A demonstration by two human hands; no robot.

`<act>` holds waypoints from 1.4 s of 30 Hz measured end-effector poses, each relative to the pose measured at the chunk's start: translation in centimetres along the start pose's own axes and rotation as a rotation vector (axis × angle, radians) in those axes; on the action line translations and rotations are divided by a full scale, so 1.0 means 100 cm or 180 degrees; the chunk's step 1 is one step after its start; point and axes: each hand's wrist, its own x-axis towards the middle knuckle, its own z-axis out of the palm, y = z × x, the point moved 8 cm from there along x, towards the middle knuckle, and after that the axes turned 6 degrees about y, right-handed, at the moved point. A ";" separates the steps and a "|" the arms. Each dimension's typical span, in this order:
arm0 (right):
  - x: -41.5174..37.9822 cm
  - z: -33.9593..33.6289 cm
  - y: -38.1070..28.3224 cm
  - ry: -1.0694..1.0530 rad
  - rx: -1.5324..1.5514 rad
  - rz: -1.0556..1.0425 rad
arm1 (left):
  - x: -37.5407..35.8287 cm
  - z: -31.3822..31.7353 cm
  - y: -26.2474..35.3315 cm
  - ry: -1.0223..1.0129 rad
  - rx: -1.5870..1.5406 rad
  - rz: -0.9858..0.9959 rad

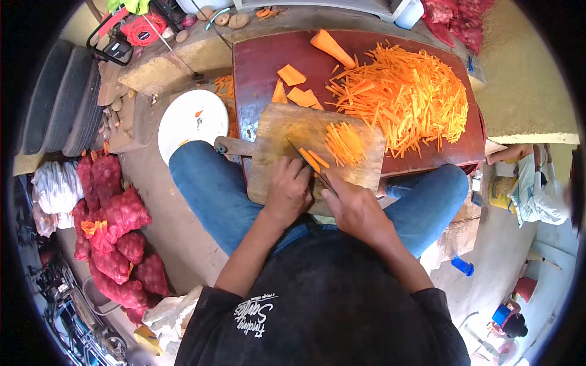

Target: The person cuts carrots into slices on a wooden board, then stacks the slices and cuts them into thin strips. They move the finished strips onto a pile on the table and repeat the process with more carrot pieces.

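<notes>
My right hand (pixel 360 210) grips a knife (pixel 298 148), its blade slanting up and left across the wooden cutting board (pixel 274 131). Close against the blade's left side, my left hand (pixel 289 188) has its fingers curled down on a carrot piece, mostly hidden beneath them. A few fresh carrot sticks (pixel 314 160) lie just right of the blade. Farther right on the board is a small pile of cut sticks (pixel 345 144). Beyond the board, carrot slabs (pixel 292 75), a peeled carrot (pixel 332 47) and a large heap of carrot sticks (pixel 406 97) rest on the red table (pixel 256 55).
A white round lid or basin (pixel 194 125) is beside my left knee. Red net sacks (pixel 122 244) and stacked tires (pixel 61 104) stand at the left. A red machine (pixel 141 30) sits at the upper left. Another person (pixel 516 323) shows at the lower right.
</notes>
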 end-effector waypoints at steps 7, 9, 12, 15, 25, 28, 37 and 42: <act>-0.013 -0.003 -0.002 -0.0030 0.0175 0.0245 | -0.001 -0.004 0.002 0.0036 0.0026 0.0033; -0.007 0.005 0.003 -0.0022 0.0097 0.0150 | -0.002 -0.001 0.002 0.0037 0.0023 0.0015; 0.001 0.003 0.001 0.0167 0.0072 -0.0092 | 0.000 -0.003 0.000 0.0085 -0.0006 0.0034; -0.009 -0.007 -0.003 0.0206 0.0190 -0.0132 | -0.004 -0.003 0.001 0.0113 -0.0009 0.0011; -0.010 -0.006 -0.001 -0.0070 0.0277 0.0264 | -0.003 -0.004 0.001 0.0062 0.0077 -0.0004; -0.017 -0.001 0.001 -0.0106 0.0217 0.0280 | -0.002 -0.004 0.002 0.0079 0.0041 -0.0028; -0.015 -0.011 -0.008 0.0149 0.0149 -0.0186 | -0.003 -0.005 0.002 0.0158 0.0105 -0.0046; -0.013 0.006 0.002 0.0040 -0.0040 -0.0051 | -0.004 -0.001 0.001 0.0117 0.0133 -0.0102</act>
